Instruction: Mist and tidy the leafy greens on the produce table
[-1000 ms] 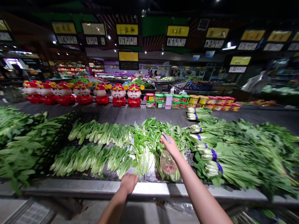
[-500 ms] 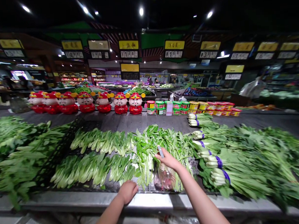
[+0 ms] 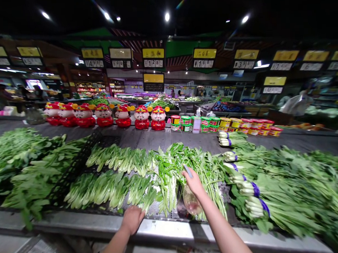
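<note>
My right hand (image 3: 192, 180) grips the top of a clear spray bottle (image 3: 191, 202) with a grey nozzle, over the long-stemmed greens. The bottle hangs below my hand, partly hidden by my wrist. My left hand (image 3: 133, 218) is curled at the front edge of the stand, by the stem ends of the bok choy (image 3: 110, 190). Its fingertips point down, and whatever they hold is hidden. Loose leafy stems (image 3: 168, 195) lie between the two hands on a perforated metal tray (image 3: 158, 212).
Bundles of greens with purple bands (image 3: 254, 190) lie on the right. Leafy greens (image 3: 34, 181) fill the left, beyond a black crate wall (image 3: 71, 168). Red figurine jars (image 3: 142, 117) and stacked tubs (image 3: 185, 124) line the back ledge. A metal rail (image 3: 162, 228) runs along the front.
My left hand has shifted left along the front edge, closer to the bok choy stems. My right hand still holds the spray bottle over the greens. The view has turned slightly left.
</note>
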{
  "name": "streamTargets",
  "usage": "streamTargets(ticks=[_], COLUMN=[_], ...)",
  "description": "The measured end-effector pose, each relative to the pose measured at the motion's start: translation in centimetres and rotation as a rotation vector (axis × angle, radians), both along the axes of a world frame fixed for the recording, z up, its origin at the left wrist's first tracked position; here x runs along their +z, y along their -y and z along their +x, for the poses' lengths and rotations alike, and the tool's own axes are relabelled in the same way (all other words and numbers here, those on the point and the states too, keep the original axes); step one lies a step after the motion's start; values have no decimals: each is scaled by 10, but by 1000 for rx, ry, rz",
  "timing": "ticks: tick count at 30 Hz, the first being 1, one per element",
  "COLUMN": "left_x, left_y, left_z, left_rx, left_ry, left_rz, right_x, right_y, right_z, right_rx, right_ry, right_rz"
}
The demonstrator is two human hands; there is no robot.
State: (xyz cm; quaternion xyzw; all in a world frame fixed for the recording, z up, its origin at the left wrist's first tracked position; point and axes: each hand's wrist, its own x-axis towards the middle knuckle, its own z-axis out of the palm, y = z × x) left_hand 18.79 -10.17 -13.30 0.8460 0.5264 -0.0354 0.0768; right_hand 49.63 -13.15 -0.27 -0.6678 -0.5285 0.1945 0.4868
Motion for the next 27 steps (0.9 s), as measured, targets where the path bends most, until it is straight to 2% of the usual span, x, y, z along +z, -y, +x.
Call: streamTargets(ticks=[5, 16, 27], left_x=[-8, -3, -10], left_y=[0, 5, 2], left_z=[-1, -1, -1], left_rx=[-3, -6, 13], left_ry=[10, 3, 19], left_rz=[7, 14, -1], right_x=[1, 14, 37], right_y=[4, 4, -18], right_z=[-4, -19, -43], right_rx=[3, 28, 137], right_ry=[51, -6, -54], right_rz=[-64, -138, -48])
